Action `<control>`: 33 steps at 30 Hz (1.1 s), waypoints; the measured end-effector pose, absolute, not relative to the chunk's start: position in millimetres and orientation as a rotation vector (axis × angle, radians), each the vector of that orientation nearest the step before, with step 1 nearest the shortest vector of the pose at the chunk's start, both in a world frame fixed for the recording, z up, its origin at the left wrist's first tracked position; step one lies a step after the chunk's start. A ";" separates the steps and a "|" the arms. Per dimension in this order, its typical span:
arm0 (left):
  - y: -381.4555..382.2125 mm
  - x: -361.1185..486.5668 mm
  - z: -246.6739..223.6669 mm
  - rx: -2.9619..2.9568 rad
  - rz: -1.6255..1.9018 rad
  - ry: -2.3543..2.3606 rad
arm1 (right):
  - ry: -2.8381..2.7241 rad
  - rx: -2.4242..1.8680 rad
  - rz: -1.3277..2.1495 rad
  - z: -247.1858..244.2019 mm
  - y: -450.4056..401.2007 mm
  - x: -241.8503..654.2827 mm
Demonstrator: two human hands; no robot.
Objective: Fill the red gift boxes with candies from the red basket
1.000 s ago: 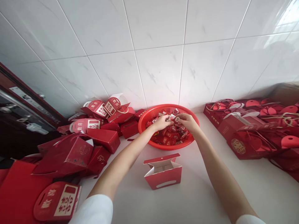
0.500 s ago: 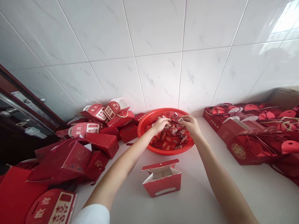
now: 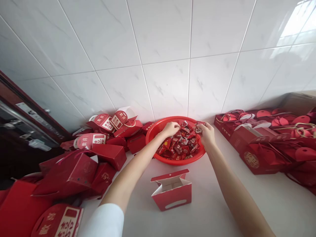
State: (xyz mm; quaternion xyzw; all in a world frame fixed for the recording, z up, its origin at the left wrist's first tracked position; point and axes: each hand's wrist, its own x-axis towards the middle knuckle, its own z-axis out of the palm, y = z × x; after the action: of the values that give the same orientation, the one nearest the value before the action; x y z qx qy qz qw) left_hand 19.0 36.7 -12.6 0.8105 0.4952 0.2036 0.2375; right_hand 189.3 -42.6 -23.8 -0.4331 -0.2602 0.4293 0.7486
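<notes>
A red plastic basket holds a heap of red wrapped candies. Over its right rim, my right hand pinches a wrapped candy with pale and dark print. My left hand hovers above the basket's left part with its fingers curled together; whatever they hold, if anything, is hidden. In front of the basket stands a red cardboard box, its top open and its white inside showing.
Red gift boxes lie piled along the left, some with printed lids and cord handles. More red boxes stand in rows at the right. A tiled wall rises behind the white tabletop.
My left hand has curled its fingers and lifted slightly off the candies. My right hand has shifted a little right with its candy, and more of the heap shows. The open box has stayed put.
</notes>
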 end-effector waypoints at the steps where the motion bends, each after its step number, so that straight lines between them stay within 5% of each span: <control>1: 41.5 21.9 -10.0 2.261 0.533 1.346 | -0.561 -0.944 0.934 -23.4 -42.9 188.8; 23: 56.8 6.5 -4.7 2.265 0.014 1.034 | -0.587 -0.932 0.936 -24.8 -43.0 189.2; 33: 82.6 -12.4 -8.6 2.148 0.607 1.387 | -0.576 -0.930 0.960 -23.4 -44.2 189.3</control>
State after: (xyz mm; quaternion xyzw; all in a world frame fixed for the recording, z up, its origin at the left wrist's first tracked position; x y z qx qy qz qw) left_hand -12.4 82.6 -8.6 0.7905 0.5104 0.2235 0.2542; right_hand 189.3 -44.2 -23.4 -0.4250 -0.2631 0.4388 0.7467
